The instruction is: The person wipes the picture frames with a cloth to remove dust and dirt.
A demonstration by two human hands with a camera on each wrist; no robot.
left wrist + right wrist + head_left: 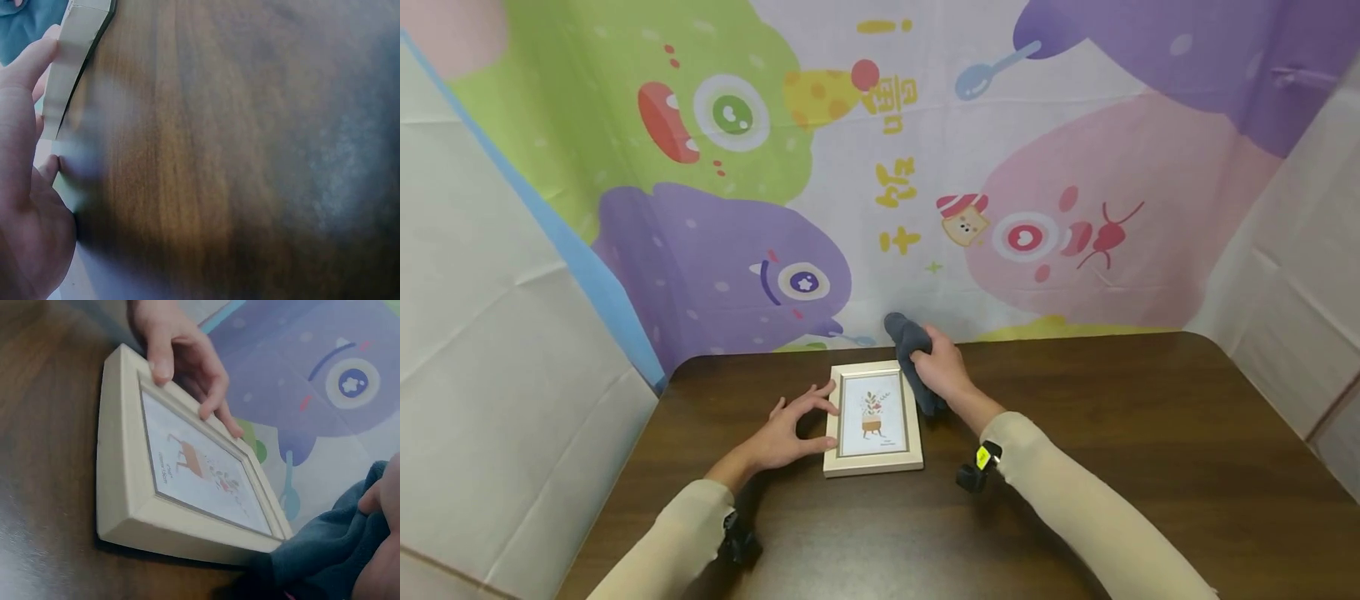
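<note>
A cream picture frame (pixel 910 461) with a plant-pot print lies face up on the brown table. My left hand (pixel 786 433) rests along its left side, thumb and fingertips on the border. In the right wrist view the left hand's fingers (pixel 215 394) touch the frame's far edge. My right hand (pixel 943 367) grips a dark blue-grey cloth (pixel 912 340) at the frame's upper right corner. Part of the cloth hangs down along the frame's right side. The right wrist view shows the cloth (pixel 331 544) bunched against the frame's corner (pixel 275 545).
The wooden table (pixel 1075 400) reaches back to a hanging sheet (pixel 850 317) printed with cartoon monsters. Pale panels (pixel 490 333) stand on both sides. A small black device sits at each wrist, the right one (pixel 973 475) with a yellow label.
</note>
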